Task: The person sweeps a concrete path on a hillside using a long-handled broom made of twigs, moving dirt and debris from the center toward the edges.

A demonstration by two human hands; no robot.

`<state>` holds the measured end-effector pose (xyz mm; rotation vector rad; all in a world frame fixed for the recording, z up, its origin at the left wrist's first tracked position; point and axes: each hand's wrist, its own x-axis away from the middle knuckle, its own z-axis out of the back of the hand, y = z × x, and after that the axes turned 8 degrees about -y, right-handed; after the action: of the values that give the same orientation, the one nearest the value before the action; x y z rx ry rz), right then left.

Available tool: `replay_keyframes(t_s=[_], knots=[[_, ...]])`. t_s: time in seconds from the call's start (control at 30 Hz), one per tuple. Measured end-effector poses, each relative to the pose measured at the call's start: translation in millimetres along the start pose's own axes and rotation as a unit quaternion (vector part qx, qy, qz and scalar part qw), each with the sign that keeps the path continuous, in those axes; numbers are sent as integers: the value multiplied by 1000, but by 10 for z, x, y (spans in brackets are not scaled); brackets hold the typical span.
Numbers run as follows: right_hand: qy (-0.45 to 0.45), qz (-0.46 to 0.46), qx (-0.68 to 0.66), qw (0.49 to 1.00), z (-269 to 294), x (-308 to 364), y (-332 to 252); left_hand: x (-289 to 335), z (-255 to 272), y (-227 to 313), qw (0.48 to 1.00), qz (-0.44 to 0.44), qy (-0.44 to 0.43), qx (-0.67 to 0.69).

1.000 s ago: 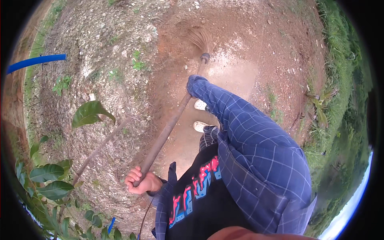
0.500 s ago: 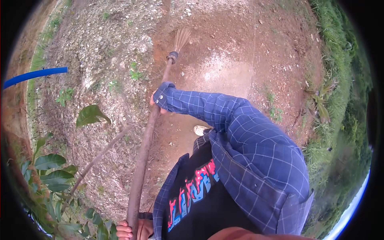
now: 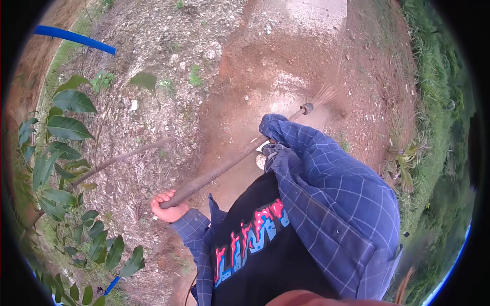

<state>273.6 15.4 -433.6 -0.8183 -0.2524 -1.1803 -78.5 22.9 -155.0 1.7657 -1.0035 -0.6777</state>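
Note:
A long-handled broom (image 3: 214,171) slants from lower left to upper right across the front of me. My left hand (image 3: 170,205) is closed round the thick butt end of its wooden handle, beside my left hip. Farther up the handle is my right hand (image 3: 271,141), closed on it and mostly hidden by the blue checked cuff. The thin, pale bristles (image 3: 323,95) fan out beyond a dark collar (image 3: 307,108), at the right side of the dirt strip, and look blurred by motion.
Reddish bare dirt (image 3: 265,61) has pale, dusty patches. Stony ground (image 3: 153,117) lies left, with a leafy sapling (image 3: 69,127), a bare stick (image 3: 127,153) and a blue pipe (image 3: 76,40). Tall grass (image 3: 429,102) borders the right. My shoes show below the handle.
The broom has swung right, its bristles going from upper centre to the right and nearer me. My left hand has moved up and forward with the butt end. The view has shifted too.

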Motion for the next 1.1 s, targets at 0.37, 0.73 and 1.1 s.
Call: replay_keyframes(t_s=[0.37,0.73,1.1], knots=[[278,442,42,852,762,282,-990,1001,354,1250,983,-167,-9,70],[57,567,-253,782,537,-645,118,910,-1129,601,963,-254,-12,-92],[27,523,-366,769,2059,-163,536,1214,-1865,937,971,-233,-35,-39]])
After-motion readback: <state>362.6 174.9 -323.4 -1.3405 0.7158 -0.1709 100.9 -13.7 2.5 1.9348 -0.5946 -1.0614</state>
